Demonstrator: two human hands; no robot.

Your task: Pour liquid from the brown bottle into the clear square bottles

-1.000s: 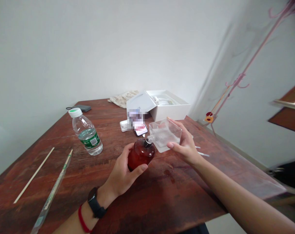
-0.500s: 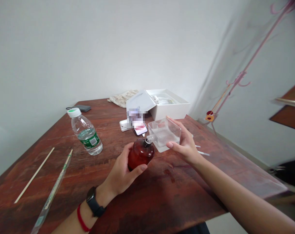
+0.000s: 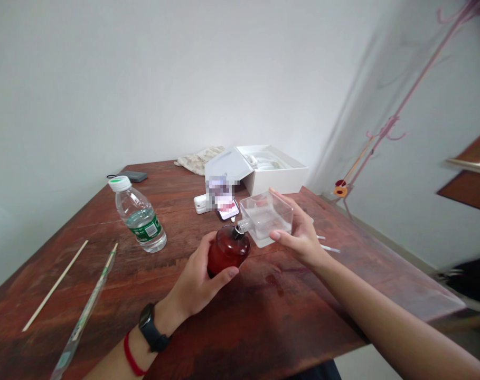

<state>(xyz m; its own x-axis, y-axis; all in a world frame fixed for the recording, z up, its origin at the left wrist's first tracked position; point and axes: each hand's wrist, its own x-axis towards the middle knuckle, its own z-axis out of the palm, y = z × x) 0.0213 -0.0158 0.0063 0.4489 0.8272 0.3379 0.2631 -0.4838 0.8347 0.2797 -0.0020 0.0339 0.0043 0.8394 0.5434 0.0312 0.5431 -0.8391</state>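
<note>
My left hand (image 3: 208,269) is wrapped round a reddish-brown bottle (image 3: 228,253) with a dark neck, holding it near the table's middle. In my right hand (image 3: 297,227) is a clear square bottle (image 3: 265,216), tipped on its side so that its neck points left. The clear bottle's mouth meets the neck of the brown one; whether liquid runs between them I cannot tell. Left of my hands a water bottle (image 3: 140,216) with a white cap and green label stands upright, partly filled.
A white box (image 3: 279,179) with its lid open stands behind my hands, near a phone (image 3: 228,210), a white case (image 3: 200,204) and a cloth (image 3: 196,160). At left lie a chopstick (image 3: 55,285) and a wrapped pair (image 3: 85,309). Wet spots (image 3: 275,283) mark the wooden table (image 3: 176,322).
Almost nothing differs. Both bottles and both hands keep the same pose, and the whole view has shifted very slightly.
</note>
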